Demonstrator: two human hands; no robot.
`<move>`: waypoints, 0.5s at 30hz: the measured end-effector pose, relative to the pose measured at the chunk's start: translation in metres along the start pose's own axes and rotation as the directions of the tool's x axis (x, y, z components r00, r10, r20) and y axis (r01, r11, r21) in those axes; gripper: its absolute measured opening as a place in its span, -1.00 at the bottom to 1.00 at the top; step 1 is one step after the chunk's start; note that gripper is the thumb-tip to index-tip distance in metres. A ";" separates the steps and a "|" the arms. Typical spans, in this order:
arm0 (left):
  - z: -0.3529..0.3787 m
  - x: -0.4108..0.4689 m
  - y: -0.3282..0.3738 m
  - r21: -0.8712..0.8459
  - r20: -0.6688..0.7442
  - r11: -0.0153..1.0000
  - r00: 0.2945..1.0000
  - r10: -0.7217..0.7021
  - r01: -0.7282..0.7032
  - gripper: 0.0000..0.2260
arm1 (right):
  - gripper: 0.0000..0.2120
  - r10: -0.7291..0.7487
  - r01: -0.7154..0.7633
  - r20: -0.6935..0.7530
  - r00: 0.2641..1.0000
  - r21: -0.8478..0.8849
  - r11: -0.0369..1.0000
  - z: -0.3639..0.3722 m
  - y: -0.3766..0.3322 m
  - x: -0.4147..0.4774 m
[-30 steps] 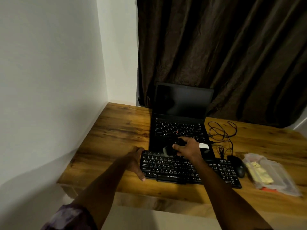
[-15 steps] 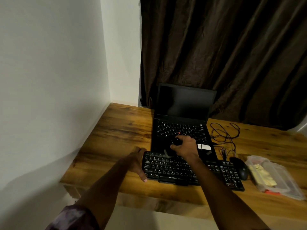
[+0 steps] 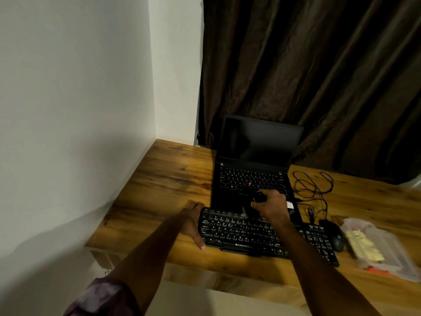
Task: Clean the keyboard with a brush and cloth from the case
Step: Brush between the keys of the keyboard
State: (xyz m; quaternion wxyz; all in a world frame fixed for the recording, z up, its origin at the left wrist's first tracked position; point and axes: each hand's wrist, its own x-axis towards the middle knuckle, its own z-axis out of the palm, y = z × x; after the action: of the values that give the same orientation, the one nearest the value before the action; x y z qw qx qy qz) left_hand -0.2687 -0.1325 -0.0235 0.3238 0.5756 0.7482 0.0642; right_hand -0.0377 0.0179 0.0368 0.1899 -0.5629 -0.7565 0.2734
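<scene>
**Brush works the top row; left hand pins the keyboard**

Change: over the last second the right hand (image 3: 271, 205) has hardly moved, holding at the far edge of the external keyboard (image 3: 257, 233) with only a slight shift. The left hand (image 3: 192, 221) has stayed put at the keyboard's left end. Judgement: brushing is under way, short strokes in one patch, not a long sweep. The cloth step looks not yet begun.

Right hand: grip clenched round a dark, rounded brush (image 3: 257, 201), knuckles up, wrist over the key field. A pale tuft shows below the fist, touching or just above the top row near the middle; too dim to tell which.

Left hand: palm against the keyboard's left edge, fingers over the far corner, thumb along the near corner. A brace, not a grasp; nothing carried.

Layout: keyboard lies along the near part of the wooden surface (image 3: 173, 179), its far edge against the base of an open laptop (image 3: 252, 176), screen dark. A black mouse (image 3: 336, 238) sits just beside the keyboard's right end. Right of that, a clear plastic case (image 3: 391, 254) with something yellowish inside, possibly the cloth; cannot confirm. Tangled cable (image 3: 312, 188) behind the mouse.
</scene>
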 end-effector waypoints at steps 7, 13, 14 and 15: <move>0.000 -0.002 0.001 -0.024 0.008 1.000 1.000 0.013 -0.013 0.26 | -0.45 0.018 -0.024 0.082 0.996 0.069 0.997 0.029 -0.021 0.005; 0.000 -0.002 -0.001 -0.030 0.001 1.000 1.000 -0.008 0.008 0.28 | -0.57 0.010 -0.042 0.131 0.991 0.247 0.968 0.054 -0.048 -0.010; 0.000 -0.002 -0.001 -0.026 -0.004 1.000 1.000 -0.008 0.008 0.28 | -0.60 0.034 -0.073 0.140 0.990 0.283 0.956 0.058 -0.048 -0.011; 0.000 -0.002 -0.001 -0.023 -0.010 1.000 1.000 -0.004 0.004 0.27 | -0.62 0.062 -0.108 0.149 0.987 0.327 0.939 0.058 -0.049 -0.013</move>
State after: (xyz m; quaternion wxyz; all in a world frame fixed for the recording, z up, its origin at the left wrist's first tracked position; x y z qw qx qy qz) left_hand -0.2693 -0.1347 -0.0231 0.3269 0.5698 0.7502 0.0751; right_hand -0.1051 -0.0165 0.0224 0.2185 -0.5347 -0.6852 0.4436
